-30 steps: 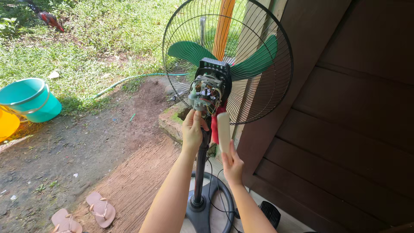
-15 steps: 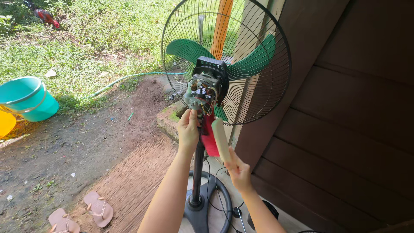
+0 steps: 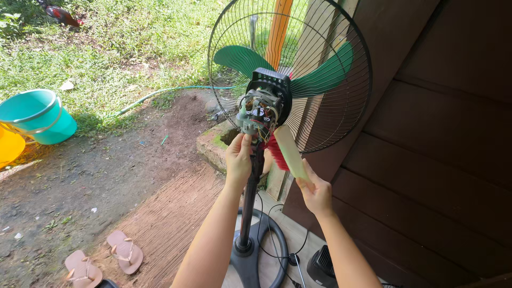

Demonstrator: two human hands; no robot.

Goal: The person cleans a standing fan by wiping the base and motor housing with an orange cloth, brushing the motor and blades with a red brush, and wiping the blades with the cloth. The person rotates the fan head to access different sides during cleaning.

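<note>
Pedestal fan [image 3: 288, 80] stands upright on its round base [image 3: 256, 256] beside the dark wooden wall [image 3: 437, 133], its rear motor cover off so the motor [image 3: 258, 114] and wiring lie bare; the left hand [image 3: 238, 159] is closed about the pole just under the motor, apparently to steady the head; the right hand [image 3: 316, 192] grips the pale handle of a red-bristled brush [image 3: 282, 152], held slanting up so its bristles reach the motor's underside; pink sandals [image 3: 104, 258] and a teal bucket [image 3: 37, 114] sit well apart on the dirt.
</note>
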